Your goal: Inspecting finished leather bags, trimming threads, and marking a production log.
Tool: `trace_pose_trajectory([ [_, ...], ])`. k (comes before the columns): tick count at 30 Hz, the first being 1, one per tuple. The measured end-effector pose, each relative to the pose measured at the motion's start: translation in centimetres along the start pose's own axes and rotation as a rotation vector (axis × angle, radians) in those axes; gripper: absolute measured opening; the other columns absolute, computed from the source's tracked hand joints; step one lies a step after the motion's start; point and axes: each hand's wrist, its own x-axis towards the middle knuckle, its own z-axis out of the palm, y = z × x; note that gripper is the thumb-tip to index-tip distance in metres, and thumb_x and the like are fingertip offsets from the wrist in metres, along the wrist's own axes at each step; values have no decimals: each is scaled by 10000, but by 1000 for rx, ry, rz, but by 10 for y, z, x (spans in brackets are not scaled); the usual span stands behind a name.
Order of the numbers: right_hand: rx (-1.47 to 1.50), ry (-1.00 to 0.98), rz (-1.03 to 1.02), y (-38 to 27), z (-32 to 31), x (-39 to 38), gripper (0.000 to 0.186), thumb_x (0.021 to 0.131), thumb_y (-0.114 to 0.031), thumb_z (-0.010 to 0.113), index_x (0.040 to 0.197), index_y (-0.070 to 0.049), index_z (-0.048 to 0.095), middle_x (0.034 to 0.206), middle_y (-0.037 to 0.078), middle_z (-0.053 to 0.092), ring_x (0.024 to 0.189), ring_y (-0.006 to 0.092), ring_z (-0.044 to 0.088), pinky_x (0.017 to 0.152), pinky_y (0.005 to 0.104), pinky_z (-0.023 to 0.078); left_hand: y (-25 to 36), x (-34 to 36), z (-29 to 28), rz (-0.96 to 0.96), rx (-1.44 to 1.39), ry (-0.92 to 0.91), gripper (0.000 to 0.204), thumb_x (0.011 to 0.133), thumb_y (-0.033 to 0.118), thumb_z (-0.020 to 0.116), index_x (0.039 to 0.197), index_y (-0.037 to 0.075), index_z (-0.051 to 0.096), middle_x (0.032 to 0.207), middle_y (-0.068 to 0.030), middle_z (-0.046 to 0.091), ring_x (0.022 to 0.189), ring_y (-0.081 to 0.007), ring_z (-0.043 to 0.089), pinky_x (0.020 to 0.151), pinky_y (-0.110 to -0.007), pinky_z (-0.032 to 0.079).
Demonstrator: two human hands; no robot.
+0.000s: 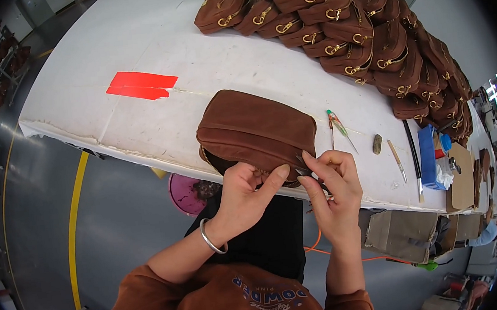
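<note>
A brown zippered pouch (254,121) lies at the table's front edge, its zip open along the near side. My left hand (246,197) grips that zipped edge, thumb pressed near the seam and fingers curled underneath. Close beside it, my right hand (333,191) pinches a small pointed metal tool (301,165), apparently scissors or snips, against the pouch's right end; its exact shape is partly hidden by my fingers. Right of the pouch lie a green-tipped tool (340,127), a dark lump (377,144) and a wooden-handled tool (396,158).
Piled brown pouches (340,14) cover the back right of the white table (77,112). A red patch (141,84) is at left; brushes (414,163), a blue bin (427,138) and cardboard (459,182) at right. Below are a pink bucket (187,197) and orange cable (378,258).
</note>
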Motion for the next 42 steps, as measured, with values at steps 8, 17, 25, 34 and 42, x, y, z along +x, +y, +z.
trace_pose_trajectory([
  [8, -18, 3, -22, 4, 5, -1, 313, 783, 4, 745, 1093, -22, 713, 926, 76, 545, 639, 153, 533, 541, 278, 453, 1, -2, 3, 26, -19, -11, 175, 925, 48, 648, 1080, -34, 639, 1015, -53, 687, 887, -71, 610, 787, -240, 516],
  [17, -35, 5, -35, 5, 6, -1, 292, 778, 8, 747, 1065, -43, 732, 902, 61, 544, 604, 134, 511, 517, 267, 433, -3, -5, -5, -7, 38, -87, 210, 948, 33, 605, 1151, -20, 616, 1121, -66, 660, 1001, -102, 605, 889, -272, 501],
  [25, -49, 7, -38, 8, 9, -5, 276, 772, 2, 753, 1041, -60, 742, 900, 61, 547, 581, 134, 517, 508, 269, 431, -2, -6, -6, -20, 95, -93, 204, 948, 41, 610, 1143, -18, 621, 1097, -63, 670, 985, -101, 615, 873, -268, 508],
  [34, 348, 164, 180, 23, 3, -8, 292, 803, -16, 724, 1092, -36, 693, 869, -2, 499, 625, 47, 424, 574, 188, 339, 5, -8, -22, -32, 4, -105, 244, 937, 44, 627, 1167, -25, 583, 1094, -51, 651, 991, -91, 593, 891, -266, 481],
  [42, 322, 35, 256, 29, 24, -9, 223, 811, -9, 743, 1030, -42, 714, 720, -34, 476, 598, 40, 381, 539, 200, 299, 6, -11, -32, -68, -108, -120, 256, 922, -9, 602, 1176, -24, 577, 1116, -45, 638, 1030, -101, 589, 926, -281, 472],
])
